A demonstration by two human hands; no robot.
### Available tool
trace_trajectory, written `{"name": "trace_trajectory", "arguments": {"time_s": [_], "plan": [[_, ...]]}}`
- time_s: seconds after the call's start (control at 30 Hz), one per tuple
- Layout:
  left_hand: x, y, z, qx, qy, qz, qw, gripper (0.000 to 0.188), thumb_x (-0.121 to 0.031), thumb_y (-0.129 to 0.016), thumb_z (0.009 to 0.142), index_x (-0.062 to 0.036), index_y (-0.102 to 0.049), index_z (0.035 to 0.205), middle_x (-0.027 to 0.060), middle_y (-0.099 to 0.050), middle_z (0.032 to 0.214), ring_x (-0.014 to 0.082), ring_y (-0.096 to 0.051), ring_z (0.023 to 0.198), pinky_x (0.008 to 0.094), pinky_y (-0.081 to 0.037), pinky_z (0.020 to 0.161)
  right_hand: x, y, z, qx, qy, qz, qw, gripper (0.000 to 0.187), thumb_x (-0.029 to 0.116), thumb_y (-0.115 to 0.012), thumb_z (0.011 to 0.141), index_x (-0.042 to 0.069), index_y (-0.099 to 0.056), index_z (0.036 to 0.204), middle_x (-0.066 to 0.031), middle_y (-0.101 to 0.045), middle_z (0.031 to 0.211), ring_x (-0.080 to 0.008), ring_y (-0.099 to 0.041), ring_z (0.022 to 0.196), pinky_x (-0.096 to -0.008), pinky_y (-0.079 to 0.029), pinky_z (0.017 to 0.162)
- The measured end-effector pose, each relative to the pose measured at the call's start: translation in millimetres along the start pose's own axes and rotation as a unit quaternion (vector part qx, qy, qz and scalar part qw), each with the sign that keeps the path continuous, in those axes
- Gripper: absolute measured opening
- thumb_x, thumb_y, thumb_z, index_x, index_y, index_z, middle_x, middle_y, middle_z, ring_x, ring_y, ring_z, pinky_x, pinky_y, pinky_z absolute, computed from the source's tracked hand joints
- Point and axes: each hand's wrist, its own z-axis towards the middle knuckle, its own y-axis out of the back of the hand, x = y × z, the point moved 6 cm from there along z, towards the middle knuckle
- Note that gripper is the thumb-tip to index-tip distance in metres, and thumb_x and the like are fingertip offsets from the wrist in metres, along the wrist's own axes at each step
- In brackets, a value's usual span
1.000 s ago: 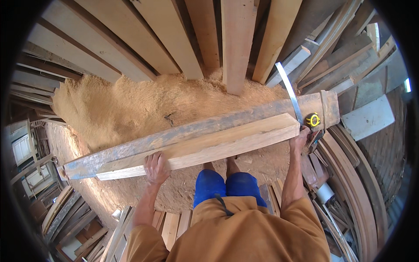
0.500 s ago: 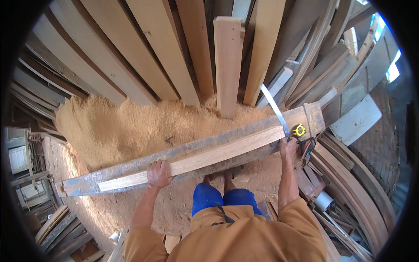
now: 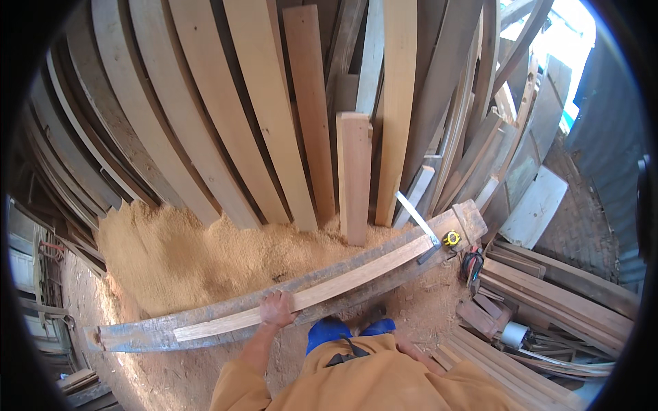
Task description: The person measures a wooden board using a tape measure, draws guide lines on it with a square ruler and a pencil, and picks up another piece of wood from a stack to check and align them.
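Observation:
A long pale wooden strip (image 3: 343,282) lies along a worn plank bench (image 3: 137,337). My left hand (image 3: 277,308) is closed over the strip left of its middle, fingers on the far edge. A try square with a bright metal blade (image 3: 417,216) rests across the strip's right end, its dark stock on the near side, with no hand on it. Just right of it sits a yellow and black tape measure (image 3: 451,238). My right forearm (image 3: 419,356) is drawn back beside my blue shorts; the fingers of my right hand are hidden.
Several upright boards (image 3: 253,116) lean behind a sawdust heap (image 3: 205,264). Tools with a red and black cord or handle (image 3: 471,265) hang by the bench's right end. Stacked timber (image 3: 548,308) and a white cylinder (image 3: 514,334) are at the right.
My right hand has let go of the square at the strip's right end and drawn back toward my body. My left hand still grips the strip. The view has tilted upward.

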Motion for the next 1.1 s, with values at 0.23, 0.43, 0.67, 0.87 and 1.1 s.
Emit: {"name": "trace_trajectory", "arguments": {"time_s": [0.23,0.43,0.67,0.87,1.1], "plan": [[-13.0,9.0,11.3,0.104,0.019,-0.014,0.994,0.072,-0.059,-0.087,0.073,-0.0102,-0.066,0.122,0.0154,-0.069,0.123,0.0344,-0.065,0.120,0.0552,-0.050,0.103,14.3,18.2,22.6,-0.126,-0.102,0.071,0.984,0.033,0.032,-0.073,0.087,0.003,-0.079,0.100,-0.0274,-0.075,0.096,-0.0427,-0.074,0.089,-0.0485,-0.057,0.079],[-3.0,-1.5,10.6,0.122,0.025,-0.026,0.992,0.072,-0.057,-0.082,0.078,-0.0116,-0.065,0.131,0.0155,-0.068,0.132,0.0356,-0.063,0.127,0.0545,-0.047,0.109,54.7,33.4,17.2,-0.184,-0.170,0.062,0.966,0.042,0.035,-0.061,0.098,-0.003,-0.076,0.105,-0.0331,-0.073,0.105,-0.0492,-0.071,0.104,-0.0525,-0.056,0.090],[-3.2,-0.1,8.6,0.137,0.032,-0.042,0.989,0.072,-0.057,-0.081,0.078,-0.0123,-0.064,0.132,0.0159,-0.068,0.133,0.0352,-0.061,0.131,0.0549,-0.046,0.112,68.8,96.7,-17.9,-0.389,-0.129,0.119,0.905,0.056,0.046,-0.052,0.104,-0.001,-0.069,0.129,-0.0342,-0.069,0.122,-0.0507,-0.065,0.117,-0.0559,-0.050,0.102],[-5.7,1.0,12.9,0.137,0.038,-0.046,0.989,0.071,-0.055,-0.083,0.077,-0.0134,-0.064,0.132,0.0158,-0.068,0.134,0.0352,-0.061,0.130,0.0544,-0.047,0.111,68.6,180.2,-39.7,-0.465,-0.160,0.131,0.861,0.063,0.051,-0.047,0.107,-0.001,-0.062,0.140,-0.0332,-0.068,0.127,-0.0480,-0.067,0.116,-0.0542,-0.050,0.101],[-10.3,3.7,17.5,0.100,0.030,-0.046,0.993,0.075,-0.054,-0.085,0.072,-0.0137,-0.064,0.131,0.0165,-0.069,0.130,0.0365,-0.063,0.127,0.0529,-0.051,0.107,73.4,224.9,40.4,-0.466,0.039,0.209,0.859,0.062,0.044,-0.051,0.109,0.000,-0.052,0.152,-0.0218,-0.072,0.127,-0.0304,-0.075,0.099,-0.0419,-0.055,0.095]]}}
